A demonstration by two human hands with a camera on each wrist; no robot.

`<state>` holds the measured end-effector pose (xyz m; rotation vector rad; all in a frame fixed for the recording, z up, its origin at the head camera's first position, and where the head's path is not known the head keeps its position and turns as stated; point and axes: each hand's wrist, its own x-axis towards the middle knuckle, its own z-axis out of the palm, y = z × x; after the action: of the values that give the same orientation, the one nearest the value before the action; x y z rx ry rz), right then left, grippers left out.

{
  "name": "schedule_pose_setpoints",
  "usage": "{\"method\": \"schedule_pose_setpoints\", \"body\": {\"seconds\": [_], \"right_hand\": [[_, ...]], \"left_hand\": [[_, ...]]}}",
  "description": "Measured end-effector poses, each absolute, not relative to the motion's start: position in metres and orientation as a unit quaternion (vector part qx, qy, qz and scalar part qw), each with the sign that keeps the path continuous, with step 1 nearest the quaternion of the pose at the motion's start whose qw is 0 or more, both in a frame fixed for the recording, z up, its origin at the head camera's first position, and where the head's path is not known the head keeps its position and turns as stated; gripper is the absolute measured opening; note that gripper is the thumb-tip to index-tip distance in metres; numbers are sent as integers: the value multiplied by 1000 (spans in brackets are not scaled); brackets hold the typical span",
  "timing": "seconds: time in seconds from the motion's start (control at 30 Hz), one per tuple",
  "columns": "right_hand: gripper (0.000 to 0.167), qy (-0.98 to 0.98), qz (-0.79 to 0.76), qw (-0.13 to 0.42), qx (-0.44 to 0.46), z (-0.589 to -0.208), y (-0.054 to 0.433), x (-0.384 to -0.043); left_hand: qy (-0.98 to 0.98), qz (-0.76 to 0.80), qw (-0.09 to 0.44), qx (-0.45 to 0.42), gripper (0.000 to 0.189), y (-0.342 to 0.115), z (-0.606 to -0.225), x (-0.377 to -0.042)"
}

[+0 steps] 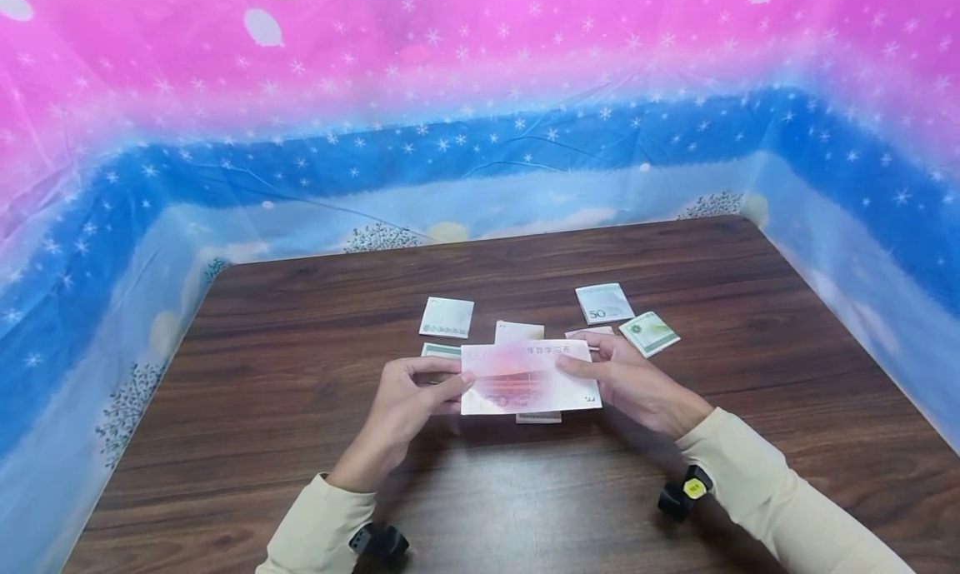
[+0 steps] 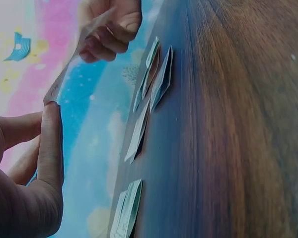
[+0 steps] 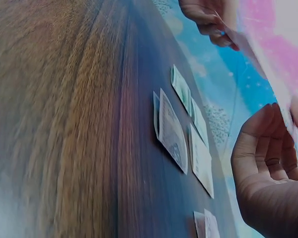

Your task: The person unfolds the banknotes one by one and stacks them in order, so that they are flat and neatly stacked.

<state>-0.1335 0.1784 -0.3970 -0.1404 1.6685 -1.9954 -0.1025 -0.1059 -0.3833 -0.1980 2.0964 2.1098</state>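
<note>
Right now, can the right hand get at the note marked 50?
Probably not without letting go: the right hand pinches one end of the pink note. Otherwise the way looks free; nothing covers the 50 note lying beyond.

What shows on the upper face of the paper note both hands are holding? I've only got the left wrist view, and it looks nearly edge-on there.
Observer: From the head view, the held note has a broad pink patch on pale paper.
Operator: Is any number readable on the notes lying on the table?
Observer: Yes, another note, lying beyond the right hand, reads 50 in the head view.
Operator: Any clothing in sight?
Observer: Yes, the head view shows pale yellow sleeves.
</note>
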Motion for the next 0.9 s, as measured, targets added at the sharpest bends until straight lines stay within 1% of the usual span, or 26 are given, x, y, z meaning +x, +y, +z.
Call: {"method": "schedule_pose_setpoints", "body": {"seconds": [0.1, 0.17, 0.3, 0.4, 0.5, 0.77, 0.9], "right_hand": [[63, 632, -727, 263, -49, -395, 185, -132], [62, 643, -718, 262, -57, -394, 189, -131], [45, 673, -690, 254, -77, -392, 192, -126], [34, 708, -658, 244, -80, -394, 191, -122], [28, 742, -622, 237, -85, -397, 190, -118], [23, 777, -574, 233, -109, -405, 188, -104], [26, 785, -560, 228, -136, -408, 186, -100]], "left_hand": [[701, 705, 86, -62, 22, -107, -382, -102], [702, 704, 89, -60, 22, -108, -381, -101], [708, 697, 99, -52, 20, -112, -379, -99], [721, 682, 119, -34, 19, -117, -379, -94], [736, 661, 146, -7, 20, -122, -382, -89], [743, 629, 223, 54, 16, -129, -389, -79], [750, 608, 246, 80, 17, -131, -391, -76]]}}
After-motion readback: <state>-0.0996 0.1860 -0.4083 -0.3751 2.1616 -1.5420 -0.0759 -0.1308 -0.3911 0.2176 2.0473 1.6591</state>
